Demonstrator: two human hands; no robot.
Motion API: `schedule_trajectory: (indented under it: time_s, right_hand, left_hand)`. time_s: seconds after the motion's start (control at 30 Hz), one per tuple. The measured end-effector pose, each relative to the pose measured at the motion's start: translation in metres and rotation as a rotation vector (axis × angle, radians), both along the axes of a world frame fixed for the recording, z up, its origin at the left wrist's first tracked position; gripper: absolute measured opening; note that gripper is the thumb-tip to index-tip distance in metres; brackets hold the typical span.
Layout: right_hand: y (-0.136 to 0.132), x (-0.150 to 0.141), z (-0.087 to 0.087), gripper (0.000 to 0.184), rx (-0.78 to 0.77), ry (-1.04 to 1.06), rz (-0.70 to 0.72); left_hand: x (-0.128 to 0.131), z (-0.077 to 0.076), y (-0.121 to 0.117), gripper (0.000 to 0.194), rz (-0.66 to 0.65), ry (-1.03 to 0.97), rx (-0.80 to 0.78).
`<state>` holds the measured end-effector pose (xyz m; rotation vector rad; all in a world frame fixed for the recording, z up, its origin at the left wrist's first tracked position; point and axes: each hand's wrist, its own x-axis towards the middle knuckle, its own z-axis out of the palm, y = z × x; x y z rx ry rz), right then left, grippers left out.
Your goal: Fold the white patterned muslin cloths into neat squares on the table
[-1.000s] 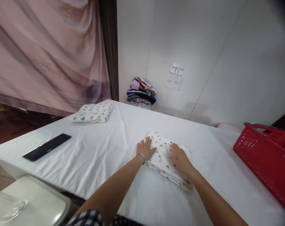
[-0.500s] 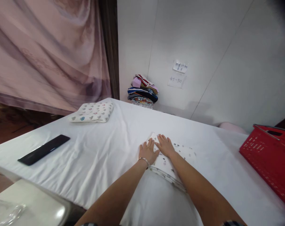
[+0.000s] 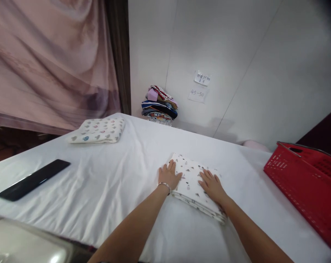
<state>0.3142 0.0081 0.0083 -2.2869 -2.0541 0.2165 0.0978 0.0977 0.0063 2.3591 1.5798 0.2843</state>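
A folded white cloth with small dark prints lies on the white-covered table. My left hand rests flat on the cloth's left edge, fingers stretched out, a thin bracelet at the wrist. My right hand lies flat on the cloth's right half, fingers spread. Neither hand holds anything.
A second folded cloth with grey prints sits at the far left of the table. A black flat bar lies near the left edge. A red plastic basket stands at the right. A pile of folded clothes sits by the wall corner.
My right hand has slid from beside my left hand back to the right across the cloth. The left hand has stayed on the cloth's left edge.
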Motion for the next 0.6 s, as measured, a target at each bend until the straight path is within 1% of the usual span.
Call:
schedule_trajectory:
  time_s: [0.07,0.13,0.2,0.27,0.37,0.43,0.5,0.6]
  right_hand:
    - [-0.027,0.014,-0.006,0.055,0.025,0.039,-0.101]
    - [-0.05,0.023,-0.013,0.056,0.066,0.12,-0.193]
    - [-0.068,0.027,-0.017,0.061,0.107,0.261,-0.26]
    - [-0.081,0.026,-0.018,0.064,0.135,0.425,-0.328]
    - [-0.094,0.017,-0.011,0.068,0.163,0.663,-0.42]
    - [-0.1,0.009,-0.004,0.071,0.176,0.832,-0.464]
    - [-0.104,0.001,0.003,0.075,0.197,1.018,-0.529]
    - [-0.109,-0.006,0.01,0.079,0.207,1.284,-0.632]
  left_hand:
    - [0.0,0.001,0.0,0.066,-0.001,0.002,-0.008]
    - [0.0,0.001,0.0,0.067,0.004,0.003,-0.02]
    - [-0.001,0.002,0.0,0.068,0.011,-0.005,-0.022]
    - [-0.001,0.001,-0.001,0.068,0.017,-0.032,-0.001]
    - [-0.003,0.0,0.0,0.067,0.053,-0.104,0.054]
    - [-0.004,0.0,0.002,0.064,0.104,-0.154,0.057]
    - [-0.007,0.003,0.006,0.06,0.17,-0.199,0.004]
    - [-0.014,0.01,0.01,0.06,0.232,-0.234,-0.149]
